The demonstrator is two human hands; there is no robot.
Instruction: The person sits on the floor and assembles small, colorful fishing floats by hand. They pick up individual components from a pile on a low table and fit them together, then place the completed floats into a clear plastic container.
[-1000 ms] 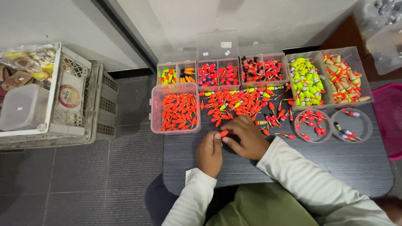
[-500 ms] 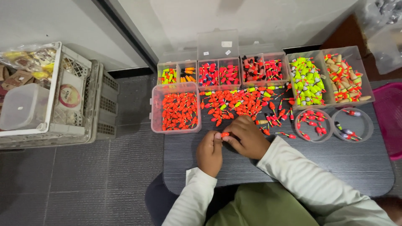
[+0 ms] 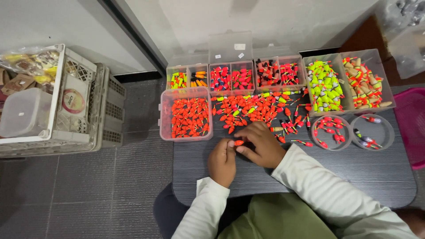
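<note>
My left hand (image 3: 222,161) and my right hand (image 3: 262,144) meet over the dark table (image 3: 336,175), pinching one small orange-red fishing float (image 3: 238,142) between their fingertips. Just beyond them a loose pile of orange floats (image 3: 248,109), some with yellow-green parts, lies on the tabletop. To the left of the pile a clear box of orange floats (image 3: 186,116) stands at the table's left edge.
Clear compartment boxes of mixed floats (image 3: 230,78), yellow-green floats (image 3: 325,86) and tan floats (image 3: 366,82) line the far edge. Two round clear cups (image 3: 330,132) (image 3: 372,131) sit at right. White plastic crates (image 3: 66,110) stand on the floor at left; a pink bin (image 3: 411,128) at right.
Both hands stay together in nearly the same spot; the fingers have shifted slightly around the orange float.
</note>
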